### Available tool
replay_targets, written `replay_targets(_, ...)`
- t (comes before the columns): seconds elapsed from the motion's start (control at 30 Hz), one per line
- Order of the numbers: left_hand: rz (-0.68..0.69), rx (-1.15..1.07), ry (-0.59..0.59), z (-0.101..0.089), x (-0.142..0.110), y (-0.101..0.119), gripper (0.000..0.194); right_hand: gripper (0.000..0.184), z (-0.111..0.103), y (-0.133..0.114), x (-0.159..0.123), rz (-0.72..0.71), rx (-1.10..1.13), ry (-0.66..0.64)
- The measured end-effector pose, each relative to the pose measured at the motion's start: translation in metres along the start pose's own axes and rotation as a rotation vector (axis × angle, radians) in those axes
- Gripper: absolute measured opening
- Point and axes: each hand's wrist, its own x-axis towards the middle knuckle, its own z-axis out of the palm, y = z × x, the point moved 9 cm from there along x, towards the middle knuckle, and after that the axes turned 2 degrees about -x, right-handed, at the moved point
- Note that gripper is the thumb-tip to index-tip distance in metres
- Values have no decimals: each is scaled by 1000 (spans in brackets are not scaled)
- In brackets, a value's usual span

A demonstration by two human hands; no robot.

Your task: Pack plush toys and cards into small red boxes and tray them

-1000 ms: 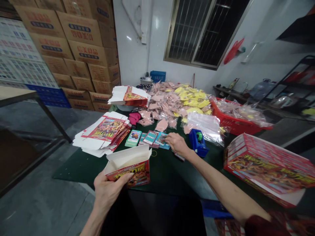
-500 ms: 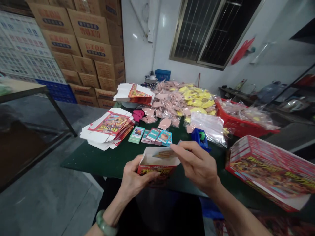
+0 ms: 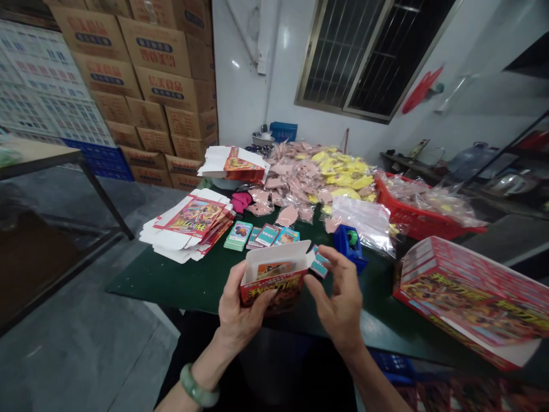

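Note:
My left hand point(image 3: 244, 303) grips a small red printed box point(image 3: 278, 289) by its left side, thumb across the front. The box's top is open, with a white flap standing up at the back, and a card point(image 3: 274, 269) with an orange picture shows inside. My right hand point(image 3: 338, 294) is at the box's right edge, fingers apart and holding nothing; whether a fingertip touches the box I cannot tell. Behind the box lie stacks of cards point(image 3: 238, 235), some with teal faces point(image 3: 269, 234). Another teal card stack point(image 3: 319, 263) is partly hidden by my right hand.
Flattened printed boxes point(image 3: 193, 220) are piled at the left. A blue tape dispenser point(image 3: 350, 249) stands right of the cards. Bagged pink and yellow pieces point(image 3: 295, 177) heap at the back, beside a red basket point(image 3: 416, 220). A large box pack point(image 3: 467, 297) sits at the right.
My right hand has drawn back from the box's opening, and its fingers have spread. The box has turned and tilted, so the card inside now shows its orange picture. The teal stack behind is uncovered.

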Motion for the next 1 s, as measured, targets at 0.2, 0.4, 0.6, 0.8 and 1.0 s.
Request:
replay_targets(0.2, 41, -109, -250, 22, 21, 0, 37, 46, 37, 41, -14, 96, 187, -19)
replay_targets(0.4, -260, -244, -323, 20, 31, -19, 28, 30, 24, 14, -8, -144, 65, -87)
replay_targets(0.6, -632, -671, -66, 27, 28, -41, 9, 29, 13, 12, 1, 5, 226, -77)
replay_targets(0.8, -767, -839, -166, 38, 31, -38, 22, 30, 18, 11, 6, 22, 253, -224)
replay_targets(1.0, -633, -826, -140, 33, 34, -41, 6, 30, 13, -9, -5, -101, 146, -235)
